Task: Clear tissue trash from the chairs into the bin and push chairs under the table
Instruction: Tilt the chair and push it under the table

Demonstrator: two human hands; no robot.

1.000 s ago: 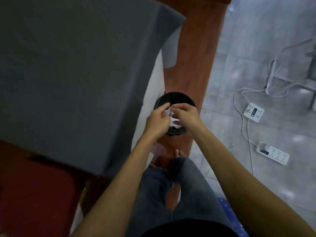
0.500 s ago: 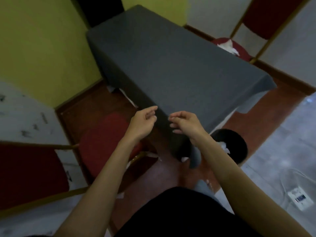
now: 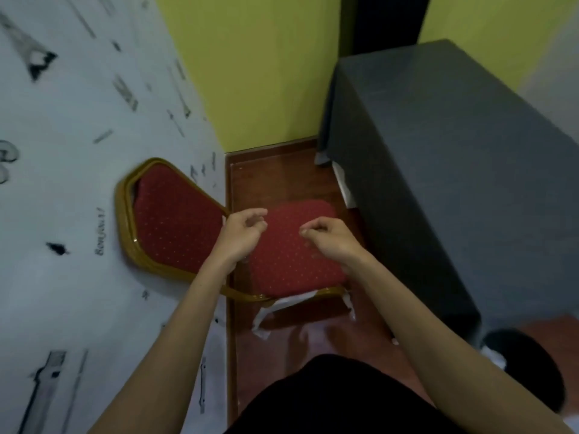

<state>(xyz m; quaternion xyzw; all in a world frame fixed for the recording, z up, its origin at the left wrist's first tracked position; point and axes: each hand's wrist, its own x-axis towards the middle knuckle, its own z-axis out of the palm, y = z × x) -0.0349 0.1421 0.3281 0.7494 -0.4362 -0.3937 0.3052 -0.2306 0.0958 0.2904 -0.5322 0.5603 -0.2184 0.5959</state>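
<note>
A red padded chair (image 3: 291, 261) with a gold frame stands in front of me, its backrest against the left wall and its seat bare. My left hand (image 3: 242, 234) hovers over the seat's left edge, fingers loosely curled and empty. Over the seat's right side my right hand (image 3: 329, 241) is also loosely curled and holds nothing. The table under a grey cloth (image 3: 454, 170) stands to the right of the chair. At the lower right is the black bin (image 3: 532, 371), with white tissue (image 3: 493, 358) showing at its rim.
White scraps (image 3: 282, 308) hang and lie under the chair's front edge on the red-brown floor. A white patterned wall is on the left, a yellow wall behind. A narrow strip of floor runs between chair and table.
My view has swung left from the bin to the chair. Both hands left the bin, where they dropped tissue, and now hover empty over the red seat.
</note>
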